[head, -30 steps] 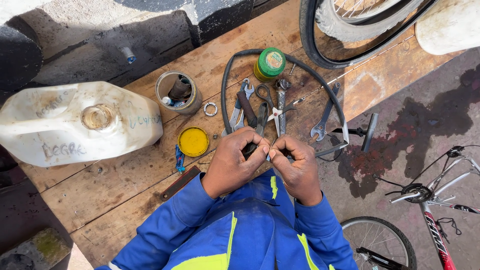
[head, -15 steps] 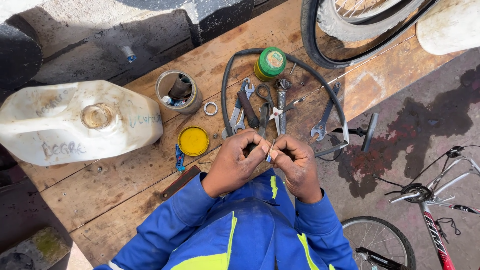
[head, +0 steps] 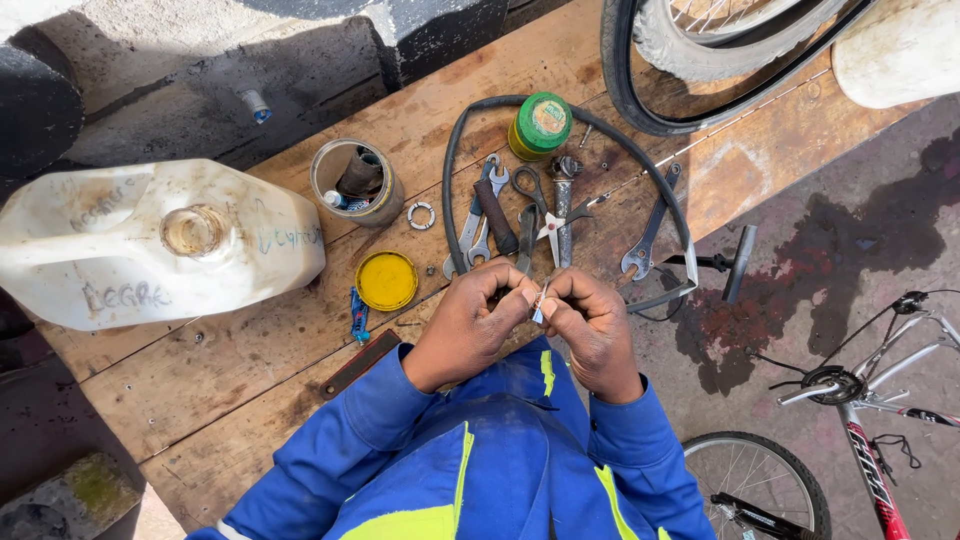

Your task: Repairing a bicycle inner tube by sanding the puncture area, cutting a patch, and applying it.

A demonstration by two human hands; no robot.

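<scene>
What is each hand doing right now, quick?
Left hand: closed, pinching a small silvery part at the fingertips.
Right hand: closed, pinching the same part from the other side.

Wood bench (head: 250, 390) w/ jug (head: 150, 245), wrenches (head: 478, 215), yellow lid (head: 386, 280).

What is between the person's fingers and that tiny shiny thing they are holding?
Nothing visible. The left hand and the right hand meet at their fingertips, pinching the small metal piece directly. The scissors and spanners lie on the wooden bench beyond the hands, not between them.
</scene>
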